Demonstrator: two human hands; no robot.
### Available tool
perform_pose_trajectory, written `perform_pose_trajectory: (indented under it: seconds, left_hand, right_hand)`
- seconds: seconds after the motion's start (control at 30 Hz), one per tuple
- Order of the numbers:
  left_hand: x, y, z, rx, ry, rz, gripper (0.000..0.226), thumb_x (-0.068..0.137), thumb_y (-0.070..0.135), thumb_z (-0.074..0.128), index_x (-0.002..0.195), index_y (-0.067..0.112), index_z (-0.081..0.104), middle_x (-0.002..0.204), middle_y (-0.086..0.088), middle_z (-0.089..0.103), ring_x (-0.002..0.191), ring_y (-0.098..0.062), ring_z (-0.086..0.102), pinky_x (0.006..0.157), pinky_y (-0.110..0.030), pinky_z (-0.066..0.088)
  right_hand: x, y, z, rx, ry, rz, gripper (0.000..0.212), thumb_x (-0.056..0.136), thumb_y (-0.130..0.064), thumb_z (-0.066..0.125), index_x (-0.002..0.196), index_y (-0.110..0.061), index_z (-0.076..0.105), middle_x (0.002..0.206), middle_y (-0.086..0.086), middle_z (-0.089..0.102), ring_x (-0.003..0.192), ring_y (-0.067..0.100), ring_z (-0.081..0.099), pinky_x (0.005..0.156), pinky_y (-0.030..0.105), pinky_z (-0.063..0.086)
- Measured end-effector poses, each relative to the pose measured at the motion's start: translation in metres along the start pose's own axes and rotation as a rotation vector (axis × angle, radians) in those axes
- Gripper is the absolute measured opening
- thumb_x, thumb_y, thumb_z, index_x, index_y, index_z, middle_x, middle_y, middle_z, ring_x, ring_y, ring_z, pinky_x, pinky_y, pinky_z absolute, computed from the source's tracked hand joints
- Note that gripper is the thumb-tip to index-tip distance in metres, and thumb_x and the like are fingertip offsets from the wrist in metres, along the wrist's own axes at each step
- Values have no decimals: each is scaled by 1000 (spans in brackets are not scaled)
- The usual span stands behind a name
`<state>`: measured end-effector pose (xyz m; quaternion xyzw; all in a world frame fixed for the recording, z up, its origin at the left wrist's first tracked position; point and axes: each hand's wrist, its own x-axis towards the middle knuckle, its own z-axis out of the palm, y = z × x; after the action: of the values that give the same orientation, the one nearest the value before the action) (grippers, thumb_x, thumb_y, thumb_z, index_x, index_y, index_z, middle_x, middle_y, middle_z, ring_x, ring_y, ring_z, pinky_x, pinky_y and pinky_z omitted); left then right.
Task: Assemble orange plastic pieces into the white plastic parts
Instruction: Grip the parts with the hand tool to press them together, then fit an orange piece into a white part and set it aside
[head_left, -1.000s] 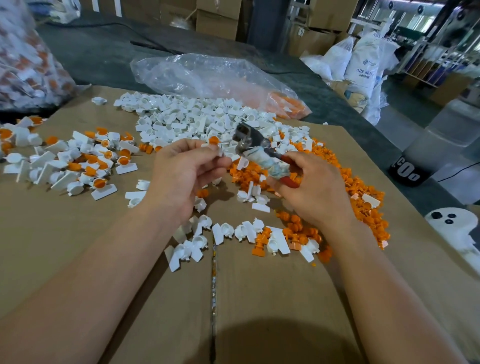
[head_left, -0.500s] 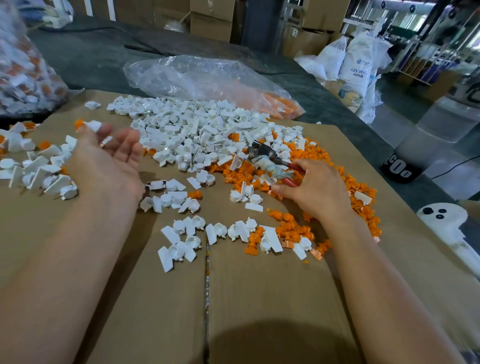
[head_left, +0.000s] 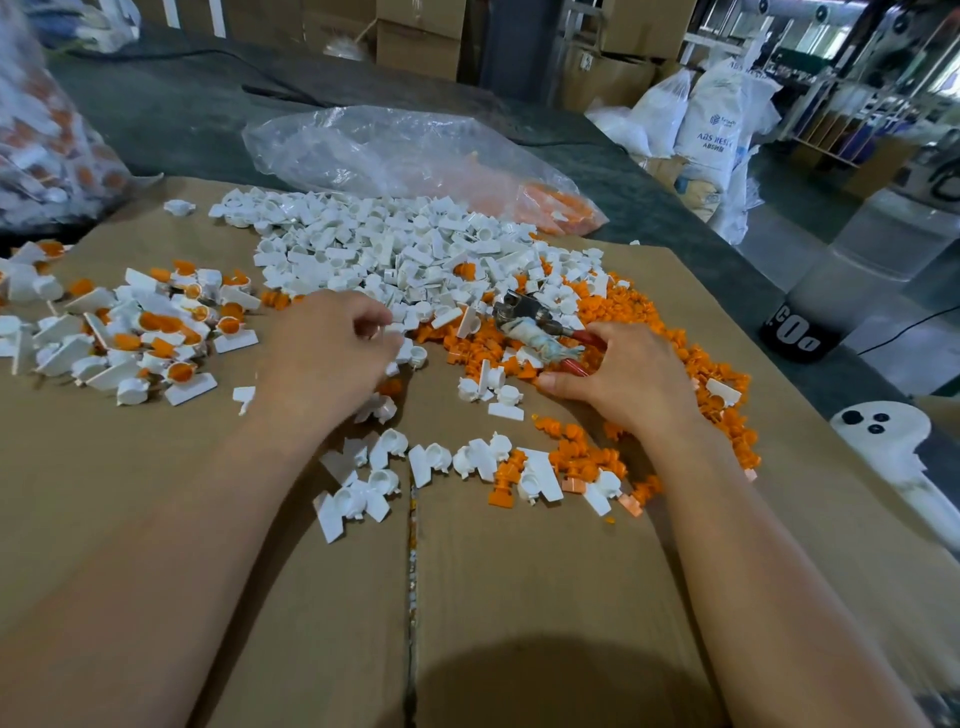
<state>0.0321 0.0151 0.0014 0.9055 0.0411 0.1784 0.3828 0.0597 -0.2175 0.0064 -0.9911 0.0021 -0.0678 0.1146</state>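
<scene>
At far left, a clear bag of finished pieces (head_left: 47, 156) bulges at the edge of the cardboard-covered surface (head_left: 519, 597). Beside it lies a loose pile of assembled parts (head_left: 145, 332), white housings with orange inserts seated in them.

The person's left hand (head_left: 327, 358) reaches to the near edge of the heap of white plastic parts (head_left: 395, 249). Its grip is curled, with thumb and fingertips pinching a single white part (head_left: 393, 328) just off the heap. Behind the heap, a crumpled clear plastic bag (head_left: 395, 150) holds a few orange pieces at its right end. In front of the hands, a small scatter of white parts (head_left: 374, 483) and orange pieces lies across the seam in the cardboard.

The right hand (head_left: 634, 379) rests on the heap of orange plastic pieces (head_left: 675, 353). Its grip is closed round the red handles of a pair of pliers (head_left: 535, 325), whose cloth-wrapped neck and metal head point left toward the white heap. The thumb lies flat on the cardboard below the tool. The orange pieces lie under and all around this hand, and the white heap touches them on the left.

At right, off the surface, stand a grey bin (head_left: 857, 280), white resin sacks (head_left: 722, 124) and a white ghost-shaped object (head_left: 883, 441).
</scene>
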Motion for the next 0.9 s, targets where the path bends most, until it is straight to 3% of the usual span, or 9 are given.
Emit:
perform_pose_trajectory:
  seconds: [0.1, 0.23, 0.47, 0.53, 0.63, 0.7, 0.77, 0.83, 0.9]
  left_hand:
    - [-1, 0, 7, 145, -46, 48, 29, 88, 31, 60, 111, 15, 67, 109, -7, 56, 101, -23, 54, 75, -28, 35]
    - [-1, 0, 10, 284, -50, 131, 33, 90, 39, 54, 114, 18, 64, 108, -6, 52, 103, -23, 50, 69, -26, 25]
    - [0, 0, 14, 400, -122, 205, 26, 93, 28, 48, 109, 20, 66, 102, -7, 55, 98, -25, 52, 70, -27, 31]
    - [1, -1, 14, 345, -107, 217, 23, 94, 26, 48, 99, 18, 68, 92, -5, 53, 88, -23, 52, 65, -28, 31]
    - [1, 1, 10, 131, -58, 190, 35, 94, 23, 51, 66, 4, 59, 64, -8, 49, 60, -21, 45, 51, -32, 29]
    - [1, 4, 5, -56, 40, 113, 31, 90, 21, 57, 67, 1, 64, 64, -13, 59, 59, -23, 55, 56, -33, 42]
    - [0, 6, -1, -210, 126, 14, 20, 85, 20, 63, 69, 9, 67, 60, 1, 61, 51, -12, 56, 57, -30, 47]
    - [0, 7, -2, -297, 144, -58, 14, 83, 15, 65, 69, 14, 65, 61, 8, 61, 50, -8, 60, 55, -27, 50]
    - [1, 7, -2, -367, 133, -91, 19, 86, 9, 62, 68, 18, 60, 67, 4, 63, 54, -2, 64, 50, -23, 52]
  right_hand:
    - [0, 0, 0, -4, -37, 3, 86, 64, -65, 67, 132, -17, 45, 128, 8, 50, 118, 25, 45, 94, 37, 37]
    - [-1, -4, 1, 5, -94, 0, 87, 64, -68, 64, 131, -16, 44, 127, 8, 48, 117, 24, 44, 95, 38, 36]
    - [-3, -7, 1, -33, -129, 5, 92, 64, -71, 59, 136, -17, 39, 130, 8, 44, 121, 25, 40, 100, 40, 33]
    - [-3, -7, 1, -37, -134, 2, 93, 64, -73, 58, 136, -17, 38, 131, 8, 43, 122, 26, 39, 101, 40, 33]
    - [-3, -7, 1, -26, -143, 3, 96, 64, -75, 55, 137, -16, 37, 134, 8, 41, 124, 26, 37, 103, 41, 32]
    - [-3, -8, 1, -8, -135, 4, 96, 65, -76, 52, 138, -15, 36, 136, 9, 39, 126, 25, 35, 104, 41, 31]
    - [-4, -9, 0, 21, -66, -20, 90, 69, -73, 52, 138, -16, 38, 139, 7, 37, 129, 24, 32, 106, 40, 27]
    - [-6, -15, -1, 99, 79, -104, 75, 76, -64, 54, 134, -18, 44, 139, 3, 39, 129, 19, 31, 106, 35, 24]
    - [-13, -28, -3, 209, 202, -253, 55, 83, -51, 57, 128, -19, 52, 134, 0, 45, 126, 15, 34, 101, 25, 22]
